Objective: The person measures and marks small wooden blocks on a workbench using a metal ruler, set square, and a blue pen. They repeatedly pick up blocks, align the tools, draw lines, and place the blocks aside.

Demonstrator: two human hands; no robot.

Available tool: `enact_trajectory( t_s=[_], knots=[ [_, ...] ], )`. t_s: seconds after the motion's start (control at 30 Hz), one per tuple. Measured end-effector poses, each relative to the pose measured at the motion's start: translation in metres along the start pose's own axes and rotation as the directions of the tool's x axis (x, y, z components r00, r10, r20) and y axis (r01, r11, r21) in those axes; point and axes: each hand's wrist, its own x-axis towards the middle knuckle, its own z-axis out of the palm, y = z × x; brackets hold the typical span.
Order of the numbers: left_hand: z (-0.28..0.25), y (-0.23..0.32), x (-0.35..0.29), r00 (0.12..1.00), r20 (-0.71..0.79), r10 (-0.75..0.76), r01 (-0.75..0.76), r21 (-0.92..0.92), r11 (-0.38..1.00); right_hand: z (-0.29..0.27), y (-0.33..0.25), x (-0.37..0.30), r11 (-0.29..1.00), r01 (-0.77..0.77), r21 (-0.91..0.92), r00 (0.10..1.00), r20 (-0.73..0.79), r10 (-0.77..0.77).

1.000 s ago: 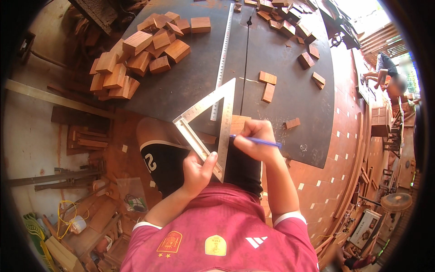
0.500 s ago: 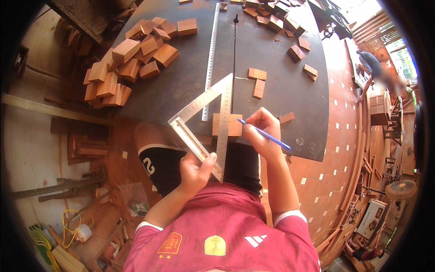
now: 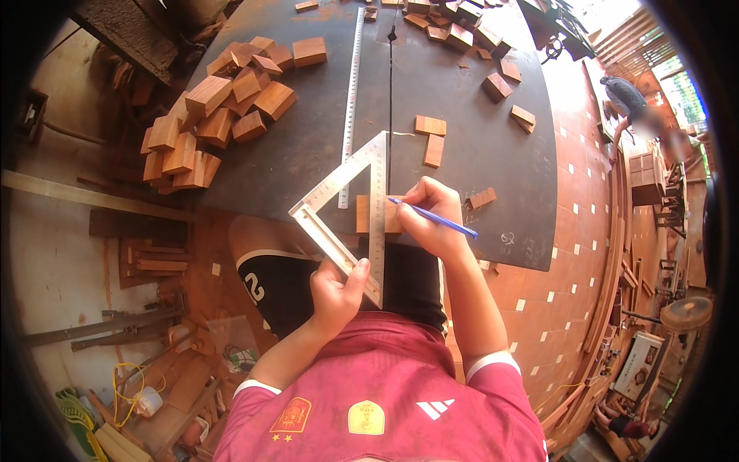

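My left hand (image 3: 339, 292) is closed on the thick lower leg of a metal triangular set square (image 3: 336, 183), thumb on top. One ruled edge of the square lies across a reddish wooden block (image 3: 362, 218) at the table's near edge. My right hand (image 3: 433, 215) grips a blue pen (image 3: 443, 219), its tip at the block beside the ruled edge. The fingers of that hand cover the block's right part. Beyond the square, a long steel ruler (image 3: 352, 108) lies lengthwise on the table.
A heap of wooden blocks (image 3: 215, 108) sits on the dark tabletop (image 3: 323, 92) at the left. Two small blocks (image 3: 433, 140) lie past my right hand, and a small wood piece (image 3: 482, 199) is right of it. Another person (image 3: 625, 96) is at the far right.
My right hand has moved left, bringing the pen tip close to the square's ruled edge. My left hand still holds the square across the block.
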Motion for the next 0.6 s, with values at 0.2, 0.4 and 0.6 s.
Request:
enact_trajectory(
  t_s=[0.2, 0.4, 0.6],
  knots=[
    [0.002, 0.0, 0.0, 0.999, -0.011, 0.033, -0.033, 0.005, 0.999, 0.0, -0.006, 0.005, 0.999, -0.022, -0.038, 1.0, 0.013, 0.023],
    [0.004, 0.003, 0.002, 0.997, -0.002, 0.079, -0.079, 0.006, 0.997, 0.001, -0.007, 0.008, 0.997, -0.045, -0.06, 0.999, 0.026, 0.047],
    [0.005, 0.004, 0.002, 0.998, -0.008, 0.067, -0.067, -0.003, 0.998, 0.002, -0.008, 0.01, 0.994, -0.043, -0.099, 0.999, 0.02, 0.045]
  ],
)
